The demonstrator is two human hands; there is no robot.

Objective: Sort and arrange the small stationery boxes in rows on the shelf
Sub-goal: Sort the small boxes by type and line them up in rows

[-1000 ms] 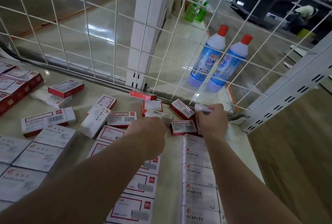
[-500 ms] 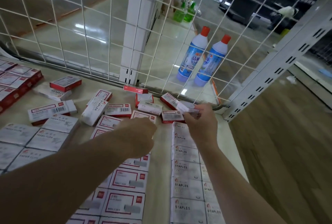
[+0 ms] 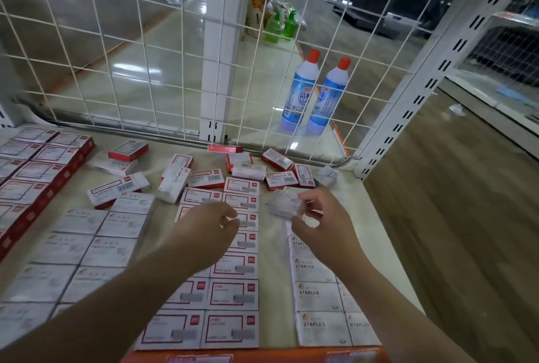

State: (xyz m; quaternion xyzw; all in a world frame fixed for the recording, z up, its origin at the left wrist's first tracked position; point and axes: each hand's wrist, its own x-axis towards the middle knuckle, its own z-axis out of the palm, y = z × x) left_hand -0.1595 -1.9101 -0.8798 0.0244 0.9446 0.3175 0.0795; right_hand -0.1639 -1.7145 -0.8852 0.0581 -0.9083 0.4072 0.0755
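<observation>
Small stationery boxes cover the beige shelf [image 3: 274, 260]. White STAPLES boxes [image 3: 316, 294] run in a row under my right forearm. Red-framed white boxes [image 3: 233, 297] form two rows under my left forearm. Grey paper-clip boxes [image 3: 96, 249] lie in rows further left. Loose red and white boxes [image 3: 277, 158] are scattered near the wire back. My right hand [image 3: 320, 217] pinches a blurred white box [image 3: 284, 206] just above the far end of the STAPLES row. My left hand [image 3: 210, 225] hovers over the red-framed rows with fingers loosely curled, holding nothing.
A white wire grid [image 3: 145, 71] closes the shelf's back, with a slotted upright [image 3: 431, 82] at the right. Red boxes [image 3: 40, 173] are stacked at the far left. Two blue bottles with red caps [image 3: 315, 91] stand beyond the grid. An orange strip [image 3: 262, 355] marks the front edge.
My right hand has pulled back from the scattered pile toward me, carrying the white box to the far end of the STAPLES row. My left hand has drawn back slightly.
</observation>
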